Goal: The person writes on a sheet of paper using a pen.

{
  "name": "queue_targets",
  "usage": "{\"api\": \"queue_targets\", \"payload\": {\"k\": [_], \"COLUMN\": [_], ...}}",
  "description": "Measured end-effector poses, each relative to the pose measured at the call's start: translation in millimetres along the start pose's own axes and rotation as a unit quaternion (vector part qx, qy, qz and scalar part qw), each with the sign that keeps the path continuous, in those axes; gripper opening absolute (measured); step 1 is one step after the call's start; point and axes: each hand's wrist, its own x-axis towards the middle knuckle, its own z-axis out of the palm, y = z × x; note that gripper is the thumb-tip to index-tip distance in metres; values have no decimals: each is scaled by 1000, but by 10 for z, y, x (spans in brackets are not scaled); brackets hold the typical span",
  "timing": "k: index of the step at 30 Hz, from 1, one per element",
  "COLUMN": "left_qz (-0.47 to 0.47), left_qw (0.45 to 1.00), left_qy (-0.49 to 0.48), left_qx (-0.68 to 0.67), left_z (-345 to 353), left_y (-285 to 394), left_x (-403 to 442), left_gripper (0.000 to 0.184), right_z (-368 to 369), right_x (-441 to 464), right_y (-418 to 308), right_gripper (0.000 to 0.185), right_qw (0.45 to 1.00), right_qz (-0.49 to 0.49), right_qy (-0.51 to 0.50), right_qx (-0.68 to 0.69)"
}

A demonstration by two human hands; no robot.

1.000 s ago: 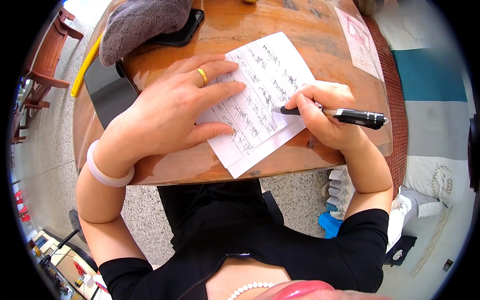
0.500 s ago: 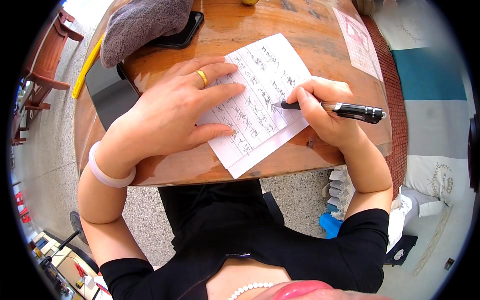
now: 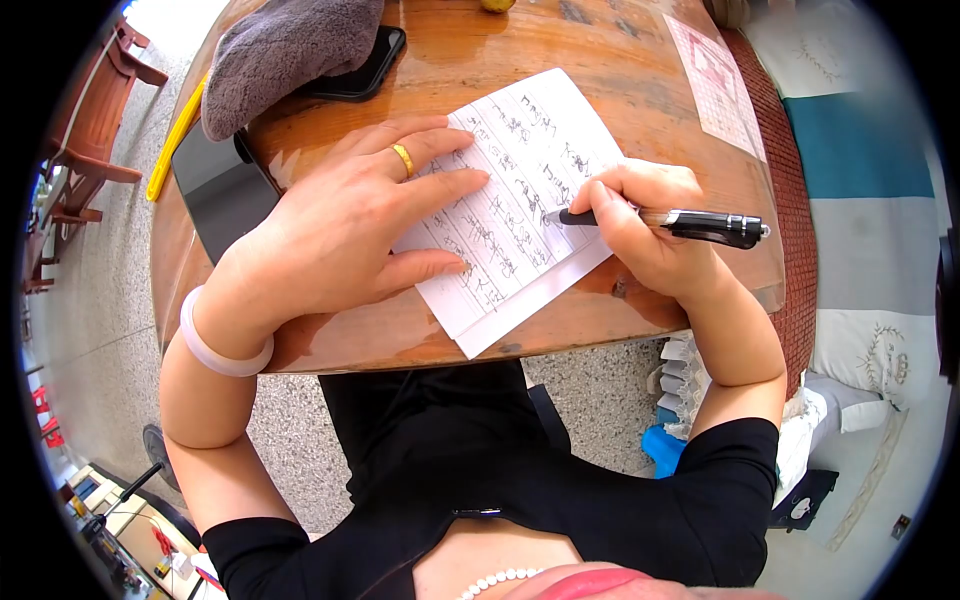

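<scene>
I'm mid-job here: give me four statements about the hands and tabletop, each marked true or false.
The right hand holds a black-and-clear pen at the white lined paper. True.
The left hand grips a phone. False: the left hand is spread, fingers on the paper.
The fluffy grey towel overlaps a black phone. True.
The slim yellow stick is beside the pen. False: that stick is at the brown wooden table's left edge.

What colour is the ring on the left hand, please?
The ring is gold, seen best in the head view.
</scene>
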Motion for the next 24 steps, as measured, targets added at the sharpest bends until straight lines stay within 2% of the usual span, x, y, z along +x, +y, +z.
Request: {"api": "queue_targets", "payload": {"k": [5, 20, 24], "left_qz": [1, -3, -3], "left_qw": [1000, 1000, 1000], "left_qy": [0, -6, -4], "left_qx": [-7, -4, -10], "left_z": [-8, -2, -12], "left_y": [-1, 6, 11], "left_x": [4, 3, 5], "left_gripper": [57, 58, 58], "right_z": [4, -41, -42], "right_x": [-3, 7, 9], "right_y": [-12, 8, -14], "right_gripper": [17, 17, 18], "right_qw": [1000, 999, 1000], "right_qz": [27, -19, 4], "right_qy": [7, -27, -22], "right_qx": [7, 1, 2]}}
